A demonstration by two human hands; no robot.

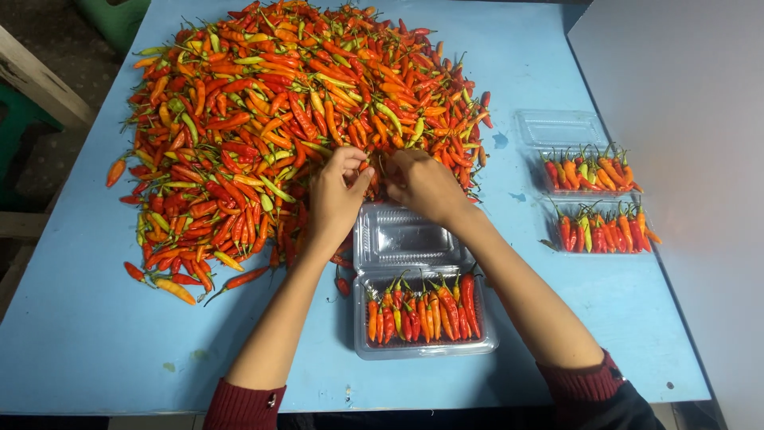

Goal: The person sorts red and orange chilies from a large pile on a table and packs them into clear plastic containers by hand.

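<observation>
1. Heaped at 11 o'clock on the blue table (72, 334): chilli pile (294, 119) (red, orange, some green).
2. Left hand (334, 195) pinching a chilli at the pile's near edge.
3. Right hand (422, 185) beside it, fingers curled into the pile; contents unclear.
4. At 6 o'clock: open clamshell box (422, 318), partly filled.
5. At 3 o'clock: two filled boxes (593, 199).

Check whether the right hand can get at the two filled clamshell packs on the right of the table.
Probably yes. The right hand is at the edge of the chilli pile, and the blue table between it and the two filled clamshell packs is bare, with nothing in the way.
</observation>
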